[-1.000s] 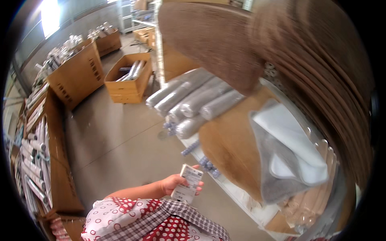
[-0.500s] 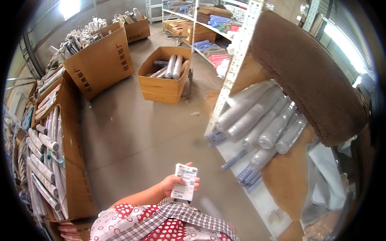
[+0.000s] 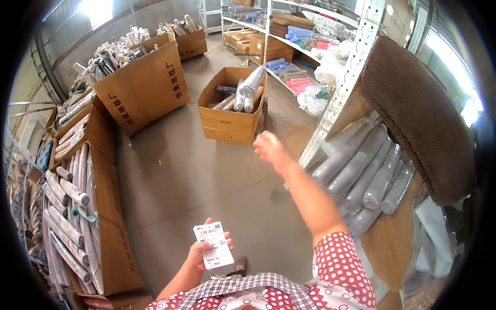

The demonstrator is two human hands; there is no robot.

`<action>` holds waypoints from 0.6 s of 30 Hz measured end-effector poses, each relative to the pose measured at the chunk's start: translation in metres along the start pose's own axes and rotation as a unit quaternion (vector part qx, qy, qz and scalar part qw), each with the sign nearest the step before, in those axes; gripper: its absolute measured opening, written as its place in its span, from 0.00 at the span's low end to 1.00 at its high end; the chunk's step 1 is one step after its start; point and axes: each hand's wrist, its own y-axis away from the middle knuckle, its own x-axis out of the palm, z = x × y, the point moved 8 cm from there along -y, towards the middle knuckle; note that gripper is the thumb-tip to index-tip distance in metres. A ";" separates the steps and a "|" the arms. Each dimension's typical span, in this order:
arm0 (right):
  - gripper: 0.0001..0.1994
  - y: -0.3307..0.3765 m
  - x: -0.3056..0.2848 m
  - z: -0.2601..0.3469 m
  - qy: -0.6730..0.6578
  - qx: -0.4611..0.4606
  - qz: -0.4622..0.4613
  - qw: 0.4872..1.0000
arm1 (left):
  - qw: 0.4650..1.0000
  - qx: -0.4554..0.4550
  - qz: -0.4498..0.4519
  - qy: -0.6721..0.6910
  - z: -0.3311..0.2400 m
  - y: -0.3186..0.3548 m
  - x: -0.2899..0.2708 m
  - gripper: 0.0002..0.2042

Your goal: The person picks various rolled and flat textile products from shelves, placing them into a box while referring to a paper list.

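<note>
My left hand [image 3: 206, 250] grips a stack of white printed labels [image 3: 213, 245] in front of my body, thumb across the top one. Stretched forward to the right of centre, my right hand [image 3: 269, 148] has loosely curled fingers with nothing visible in them. Beyond it stands an open cardboard box [image 3: 227, 124] with several plastic-wrapped rolls inside. One grey wrapped roll [image 3: 252, 81] is tilted up at the box's right side, its upper end above the rim and blurred by motion. My right hand is apart from the box and that roll.
Big cartons packed with wrapped rolls [image 3: 67, 227] line the left side. To the right, a white metal rack [image 3: 341, 88] holds grey wrapped rolls [image 3: 356, 165], with a brown plush mat [image 3: 413, 113] above. Shelves with blue and pink rolls [image 3: 298, 85] stand farther back.
My right arm has come into view, reaching forward. A grey roll now tilts above the box, where it was not before. My left hand with the labels appears farther left as the view shifted.
</note>
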 end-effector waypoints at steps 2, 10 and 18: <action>0.28 0.060 0.034 -0.038 0.024 -0.069 0.129 0.989 | 1.000 0.006 -0.009 -0.008 0.004 -0.002 0.003 0.46; 0.21 0.276 -0.015 -0.120 0.095 0.001 0.059 0.994 | 0.984 -0.078 0.062 -0.151 0.098 -0.040 0.077 0.34; 0.13 0.388 -0.164 -0.115 0.069 -0.029 -0.233 0.970 | 0.957 -0.164 0.063 -0.231 0.253 -0.040 0.144 0.21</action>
